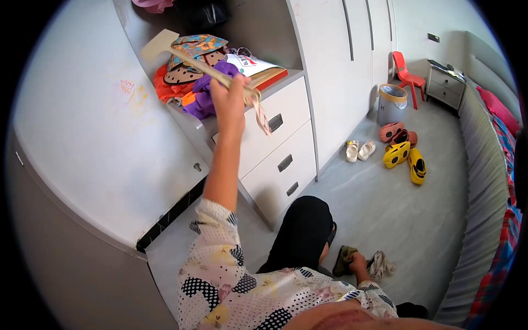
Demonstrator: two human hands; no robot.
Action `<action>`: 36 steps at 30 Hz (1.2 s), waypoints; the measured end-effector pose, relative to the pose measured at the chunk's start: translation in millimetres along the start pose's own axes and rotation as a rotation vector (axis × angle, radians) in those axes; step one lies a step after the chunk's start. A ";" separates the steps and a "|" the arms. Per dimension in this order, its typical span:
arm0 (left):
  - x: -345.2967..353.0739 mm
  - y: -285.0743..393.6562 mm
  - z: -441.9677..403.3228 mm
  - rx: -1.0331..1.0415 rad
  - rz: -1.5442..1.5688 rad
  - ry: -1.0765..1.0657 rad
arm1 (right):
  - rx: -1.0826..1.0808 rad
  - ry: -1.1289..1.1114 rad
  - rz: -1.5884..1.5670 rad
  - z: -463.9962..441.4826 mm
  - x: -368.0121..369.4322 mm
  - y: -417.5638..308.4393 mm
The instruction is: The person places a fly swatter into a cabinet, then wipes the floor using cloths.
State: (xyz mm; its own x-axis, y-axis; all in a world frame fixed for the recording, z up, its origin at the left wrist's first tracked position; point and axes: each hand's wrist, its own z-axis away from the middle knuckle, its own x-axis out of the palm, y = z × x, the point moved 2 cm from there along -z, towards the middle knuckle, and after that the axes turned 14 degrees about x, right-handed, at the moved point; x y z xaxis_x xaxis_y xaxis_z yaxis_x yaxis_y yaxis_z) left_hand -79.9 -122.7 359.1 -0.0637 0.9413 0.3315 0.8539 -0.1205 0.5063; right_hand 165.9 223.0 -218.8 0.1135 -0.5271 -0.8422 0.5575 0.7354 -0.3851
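My left hand [230,102], raised in front of the open shelf, is wrapped round the handle of a beige long-handled tool with a flat, wide head [204,67]. A pale cord dangles from its handle end. Behind it on the shelf lie a purple cloth [202,98], an orange-red cloth [165,85], a patterned floral item [198,44] and a white printed bag [248,65]. Low by the floor, my right hand [358,263] is closed on an olive-green cloth [345,259]. Next to that hand lies a crumpled beige cloth [381,265].
Drawers [278,126] stand below the shelf. Yellow shoes [417,166], reddish clogs [391,131] and small white shoes [367,150] sit on the floor near a lined bin [391,110]. A bed [476,159] runs along the right; a red chair [405,71] stands behind.
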 end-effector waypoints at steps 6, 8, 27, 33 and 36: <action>-20.8 -52.4 -110.4 -0.085 -0.281 -0.016 | 0.003 0.010 -0.042 -0.6 -0.3 -1.4; -23.7 -73.8 -133.7 -0.103 -0.367 0.047 | 0.015 0.022 -0.059 0.0 0.6 2.4; -19.3 -148.9 -190.4 -0.458 -0.338 -0.158 | -0.012 0.100 -0.133 20.2 0.7 4.5; -15.4 -138.3 -186.8 -0.524 -0.512 -0.253 | -0.022 0.100 -0.159 28.1 -7.8 2.6; 15.9 -121.8 -170.2 -0.513 -0.348 -0.295 | -0.039 0.102 -0.159 29.2 -8.3 6.8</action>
State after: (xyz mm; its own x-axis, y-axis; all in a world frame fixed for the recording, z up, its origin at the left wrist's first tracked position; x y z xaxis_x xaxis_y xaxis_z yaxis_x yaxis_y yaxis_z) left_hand -272.8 -146.7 438.3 -0.0848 0.9900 -0.1124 0.4520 0.1388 0.8811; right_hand 192.7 220.0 -203.4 -0.0582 -0.5935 -0.8027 0.5290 0.6636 -0.5290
